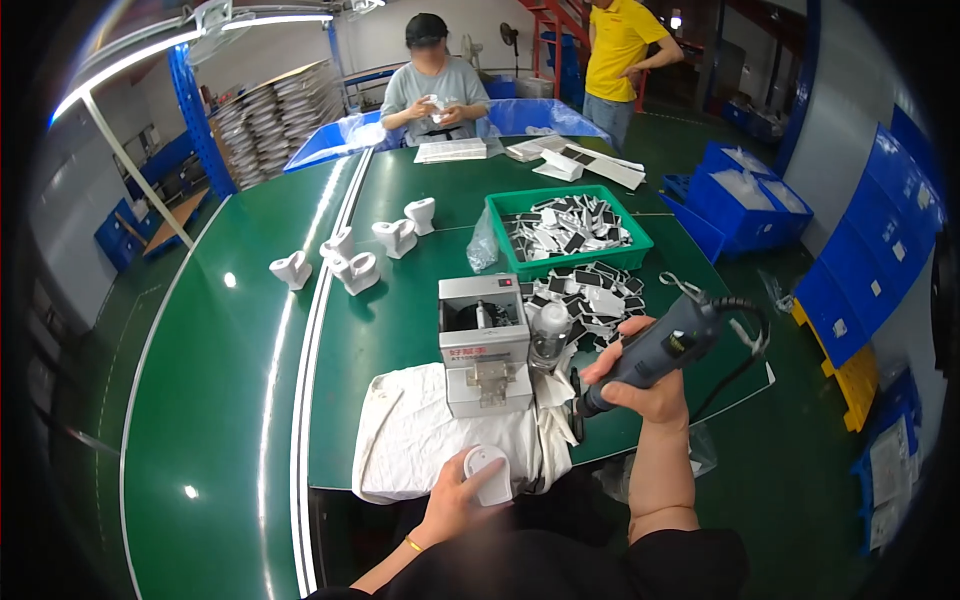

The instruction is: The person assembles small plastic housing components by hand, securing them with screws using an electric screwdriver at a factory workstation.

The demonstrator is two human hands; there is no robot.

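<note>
Near the table's front edge my left hand [447, 515] is closed around a white plastic part [489, 470] with a rounded end, held at the edge of a folded white cloth [405, 430]. To the right, my right hand [650, 395] grips a dark electric screwdriver [660, 350], its nose tilted down to the left and its cable trailing from the back. Between the hands and beyond them stands a grey screw feeder [483, 350] with an open top, resting partly on the cloth. A clear bottle [550, 335] is beside its right wall.
Several white toilet-shaped parts [355, 270] stand left of the feeder. A green crate [590, 265] holds small white-and-black pieces, with a loose pile [598, 310] before it. Across the table a seated person [435, 90] handles a white part; another person [622, 50] stands behind. Blue bins [740, 215] are at right.
</note>
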